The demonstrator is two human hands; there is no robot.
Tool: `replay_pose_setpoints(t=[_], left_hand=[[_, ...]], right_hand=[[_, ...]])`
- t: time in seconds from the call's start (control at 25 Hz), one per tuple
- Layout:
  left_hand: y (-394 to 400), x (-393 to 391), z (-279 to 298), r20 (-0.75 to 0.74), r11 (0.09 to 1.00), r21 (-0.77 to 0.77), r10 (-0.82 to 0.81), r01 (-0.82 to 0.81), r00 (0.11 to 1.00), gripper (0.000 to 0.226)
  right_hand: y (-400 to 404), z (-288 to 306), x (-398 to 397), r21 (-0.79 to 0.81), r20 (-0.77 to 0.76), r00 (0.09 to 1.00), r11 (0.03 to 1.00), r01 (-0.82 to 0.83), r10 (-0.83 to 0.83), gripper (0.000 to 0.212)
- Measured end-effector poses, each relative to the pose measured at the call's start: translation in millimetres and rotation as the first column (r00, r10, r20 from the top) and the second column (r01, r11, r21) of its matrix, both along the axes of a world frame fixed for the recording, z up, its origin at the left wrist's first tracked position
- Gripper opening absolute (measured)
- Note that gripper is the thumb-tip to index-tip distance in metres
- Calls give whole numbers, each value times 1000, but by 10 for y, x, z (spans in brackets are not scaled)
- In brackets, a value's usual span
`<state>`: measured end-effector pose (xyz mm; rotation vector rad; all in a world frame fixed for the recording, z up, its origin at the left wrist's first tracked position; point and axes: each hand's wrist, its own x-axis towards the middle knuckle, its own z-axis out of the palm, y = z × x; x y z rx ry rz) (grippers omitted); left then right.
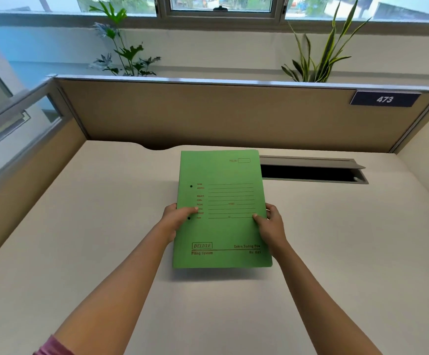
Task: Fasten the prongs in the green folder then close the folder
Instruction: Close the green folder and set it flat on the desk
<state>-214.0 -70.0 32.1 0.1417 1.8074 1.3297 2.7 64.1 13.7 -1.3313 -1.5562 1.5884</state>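
Folder: the green folder (222, 208) is shut, cover up, printed lines and the word DELUXE readable – its near edge is lifted off the desk (336, 252), judging by the shadow under it; its far edge looks to be on or close to the surface.

Left hand: the left hand (176, 219) is clamped on the folder's left edge, thumb on the cover between the 2 punched holes (191, 186), fingers hidden beneath.

Right hand: the right hand (269, 220) is clamped on the folder's right edge, thumb on the cover, fingers underneath and out of sight.

Step in hand: the folder is closed and held at both sides, so it reads either as not yet opened for the fastening or as already shut – I cannot tell which from here.

Prongs: not visible; whether they are bent down inside cannot be seen through the cover.

Contents: no sheet edges show past the folder's rim, so what it holds is unknown.

Next move: if the prongs are unfastened, it calls for laying the folder flat and lifting the cover from its right edge, since the holes put the spine at the left.

Cable slot: the open slot (310, 172) in the desk lies just right of the folder's far corner; its inside is dark and nothing shows in it.

Partition: the panel behind the folder carries a plate reading 473 (385, 99).
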Motion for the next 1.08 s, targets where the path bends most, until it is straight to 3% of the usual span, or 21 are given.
replay_pose_setpoints(t=[0.16,0.64,0.92,1.08], left_hand=[[-164,-392,-12,-66,996,-84,36,-42,997,38],[-412,-1224,-272,-247,960,-119,218,-253,944,40],[-419,-1544,-395,-526,935,-315,-28,-165,850,86],[-462,-1647,-528,-574,940,-330,-127,-87,809,90]], right_hand=[[-165,1,-503,37,30,999,999,-15,14,37],[-466,-27,-1571,42,163,984,996,-85,77,52],[-537,-123,-2035,101,280,930,956,-275,238,87],[-567,-283,-2179,113,447,844,918,-381,296,100]])
